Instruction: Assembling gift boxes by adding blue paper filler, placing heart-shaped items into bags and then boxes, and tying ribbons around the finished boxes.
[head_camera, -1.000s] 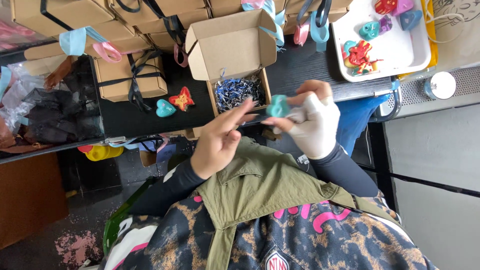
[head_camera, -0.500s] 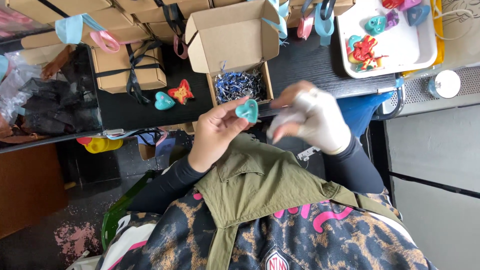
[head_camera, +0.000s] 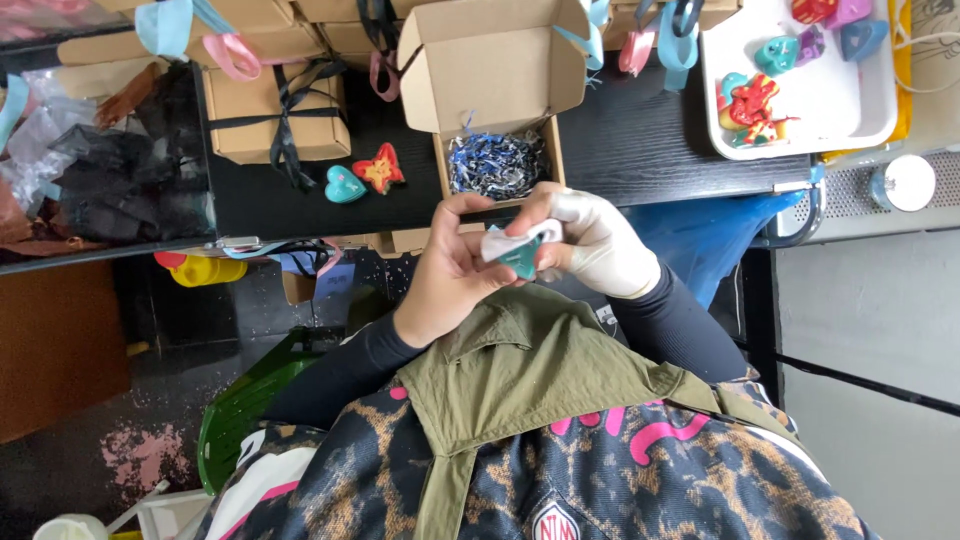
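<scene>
My bare left hand (head_camera: 445, 275) and my white-gloved right hand (head_camera: 590, 245) meet close to my chest, both gripping a small teal piece (head_camera: 520, 260). A white scrap (head_camera: 508, 240) is folded over its top, so its shape is mostly hidden. Just beyond my hands an open cardboard box (head_camera: 495, 70) lined with blue and white shredded paper (head_camera: 495, 165) stands on the black table (head_camera: 640, 140). A teal heart (head_camera: 344, 185) and an orange butterfly (head_camera: 380, 170) lie to the left of the box.
A closed cardboard box tied with black ribbon (head_camera: 277, 105) stands left of the hearts. A white tray (head_camera: 850, 110) with several coloured pieces is at the far right. Crumpled black plastic (head_camera: 120, 175) lies at the left. A white round can (head_camera: 905, 182) stands at the right.
My hands have drawn the teal piece nearer to my chest, and the white scrap now covers its top. The view has shifted slightly.
</scene>
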